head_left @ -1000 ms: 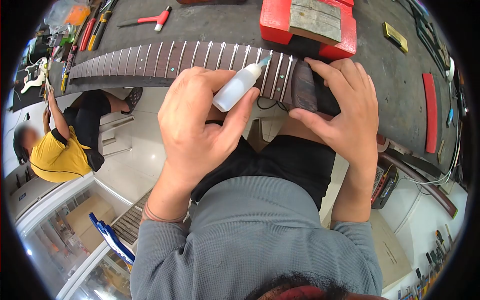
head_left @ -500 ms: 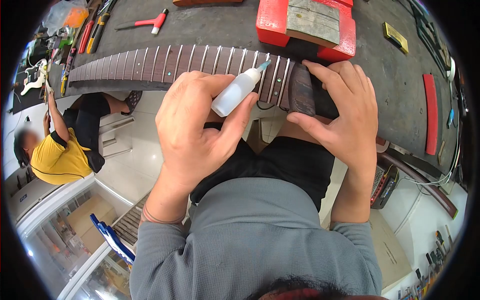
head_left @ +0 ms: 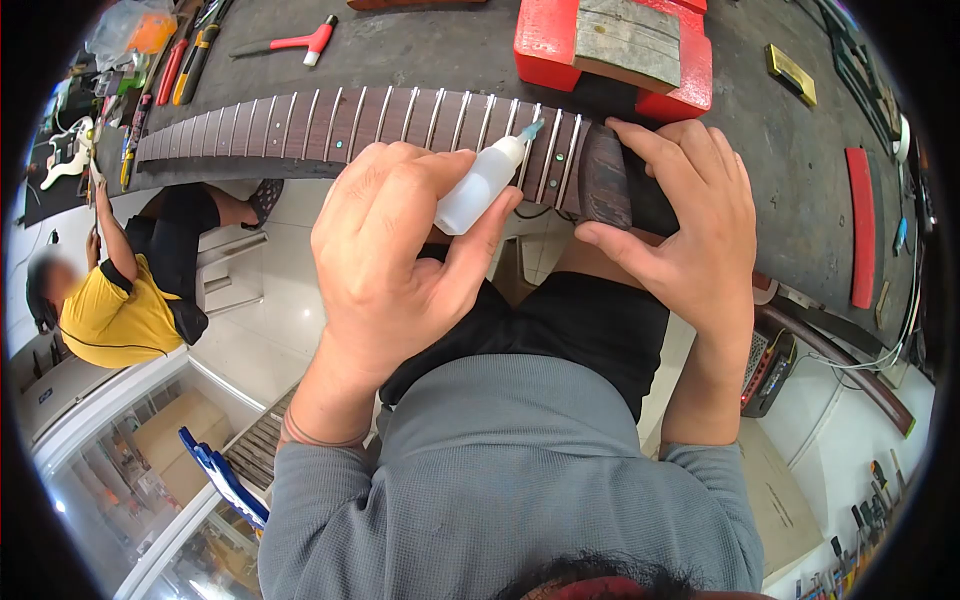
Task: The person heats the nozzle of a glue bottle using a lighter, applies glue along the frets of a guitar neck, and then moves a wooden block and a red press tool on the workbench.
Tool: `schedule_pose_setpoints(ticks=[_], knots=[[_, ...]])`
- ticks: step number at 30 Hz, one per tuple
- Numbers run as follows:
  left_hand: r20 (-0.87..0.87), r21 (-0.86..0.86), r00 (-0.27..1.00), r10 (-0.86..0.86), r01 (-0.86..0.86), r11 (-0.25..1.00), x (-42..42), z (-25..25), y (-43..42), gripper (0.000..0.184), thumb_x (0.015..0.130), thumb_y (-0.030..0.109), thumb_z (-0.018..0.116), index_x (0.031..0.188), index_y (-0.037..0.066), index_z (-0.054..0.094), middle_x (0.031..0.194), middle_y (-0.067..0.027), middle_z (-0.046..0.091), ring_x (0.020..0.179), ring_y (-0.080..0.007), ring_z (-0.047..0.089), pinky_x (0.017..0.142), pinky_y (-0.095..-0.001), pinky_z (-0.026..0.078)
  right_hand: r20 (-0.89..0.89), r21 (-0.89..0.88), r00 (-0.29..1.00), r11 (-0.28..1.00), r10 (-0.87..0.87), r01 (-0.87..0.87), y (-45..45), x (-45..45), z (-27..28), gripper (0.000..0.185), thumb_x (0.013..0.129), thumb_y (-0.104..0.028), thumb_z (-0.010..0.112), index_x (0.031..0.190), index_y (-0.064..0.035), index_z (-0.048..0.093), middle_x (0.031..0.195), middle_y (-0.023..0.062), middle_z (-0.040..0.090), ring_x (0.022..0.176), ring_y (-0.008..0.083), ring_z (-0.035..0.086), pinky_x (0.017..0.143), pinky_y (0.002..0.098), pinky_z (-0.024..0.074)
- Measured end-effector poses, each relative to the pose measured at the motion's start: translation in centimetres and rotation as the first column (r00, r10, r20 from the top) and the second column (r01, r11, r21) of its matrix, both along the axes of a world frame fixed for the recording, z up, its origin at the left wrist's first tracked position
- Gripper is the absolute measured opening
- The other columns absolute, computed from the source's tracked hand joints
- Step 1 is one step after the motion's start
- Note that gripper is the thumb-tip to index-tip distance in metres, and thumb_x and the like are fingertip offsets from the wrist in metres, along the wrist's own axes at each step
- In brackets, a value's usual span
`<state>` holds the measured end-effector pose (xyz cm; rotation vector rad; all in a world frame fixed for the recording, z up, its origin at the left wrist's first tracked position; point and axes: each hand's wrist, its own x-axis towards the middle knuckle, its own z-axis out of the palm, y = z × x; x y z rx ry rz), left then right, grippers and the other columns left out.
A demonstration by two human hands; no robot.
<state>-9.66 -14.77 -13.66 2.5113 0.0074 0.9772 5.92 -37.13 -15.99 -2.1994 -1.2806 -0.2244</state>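
Observation:
A guitar neck (head_left: 312, 128) with a dark fretboard and bright metal frets lies across the near edge of the bench. My left hand (head_left: 385, 245) pinches a small translucent squeeze bottle (head_left: 478, 190) between thumb and fingers. The bottle tilts, and its thin bluish tip (head_left: 531, 130) is at a fret near the neck's right end; whether it touches cannot be made out. My right hand (head_left: 695, 205) spans the dark headstock end (head_left: 604, 180), index finger at its far edge and thumb at its near edge, gripping it.
Beyond the neck is a red vise (head_left: 548, 50) with a wooden block (head_left: 628, 42). A red-and-black hammer (head_left: 312, 44) lies at the back left, near assorted tools. A yellow box (head_left: 790, 75) and red strip (head_left: 860, 228) lie rightward. A person in yellow (head_left: 125, 315) works at left.
My left hand has shifted the bottle very slightly right, its tip staying near the same fret. My right hand and the guitar neck look unmoved.

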Motion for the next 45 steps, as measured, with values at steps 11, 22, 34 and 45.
schedule_pose_setpoints(ticks=[11, 22, 34, 45], knots=[[-0.061, -0.006, 0.998, -0.009, 0.009, 1.000, -1.3, 0.6, -0.3, 0.035, 0.082, 0.001, 0.100, 0.108, -0.004, 0.077, 0.092, -0.0141, 0.078, 0.079, -0.0267, 0.072, 0.071, -0.0344, 0.054, -0.045, -0.019, 0.999, 1.000, 0.006, -0.007, -0.1, -0.2, 0.4, 0.077, 0.072, -0.048, 0.097, 0.136, -0.0107, 0.077, 0.115, 0.0067, 0.067, 0.110, 0.0323, 0.065, 0.094, 0.0453, 0.0498], [-0.074, 0.008, 0.997, -0.005, 0.006, 1.000, -3.1, 0.7, -0.8, 0.035, 0.081, 0.002, 0.100, 0.107, -0.003, 0.077, 0.092, -0.0143, 0.078, 0.079, -0.0279, 0.072, 0.074, -0.0361, 0.055, 0.015, 0.002, 1.000, 1.000, 0.014, -0.014, 0.0, -0.3, 0.2, 0.074, 0.073, -0.050, 0.098, 0.132, -0.0108, 0.078, 0.111, 0.0055, 0.066, 0.107, 0.0319, 0.065, 0.093, 0.0446, 0.0497], [-0.072, 0.017, 0.997, -0.002, 0.003, 1.000, -5.0, 0.6, -1.3, 0.035, 0.082, 0.003, 0.100, 0.108, -0.002, 0.077, 0.093, -0.0137, 0.079, 0.080, -0.0277, 0.072, 0.074, -0.0358, 0.055, 0.047, 0.034, 0.999, 0.999, 0.009, -0.011, 0.1, -0.6, 0.1, 0.071, 0.075, -0.053, 0.097, 0.130, -0.0123, 0.079, 0.106, 0.0028, 0.066, 0.101, 0.0270, 0.068, 0.092, 0.0436, 0.0514], [-0.019, -0.021, 0.998, -0.058, 0.058, 0.998, -6.0, 0.4, -0.8, 0.033, 0.083, 0.000, 0.097, 0.107, -0.004, 0.076, 0.093, -0.0144, 0.079, 0.076, -0.0253, 0.071, 0.070, -0.0344, 0.054, 0.032, 0.039, 0.999, 0.999, 0.004, -0.005, 0.0, -0.8, 0.2, 0.071, 0.075, -0.052, 0.097, 0.130, -0.0119, 0.080, 0.108, 0.0027, 0.068, 0.100, 0.0264, 0.068, 0.094, 0.0437, 0.0516]])
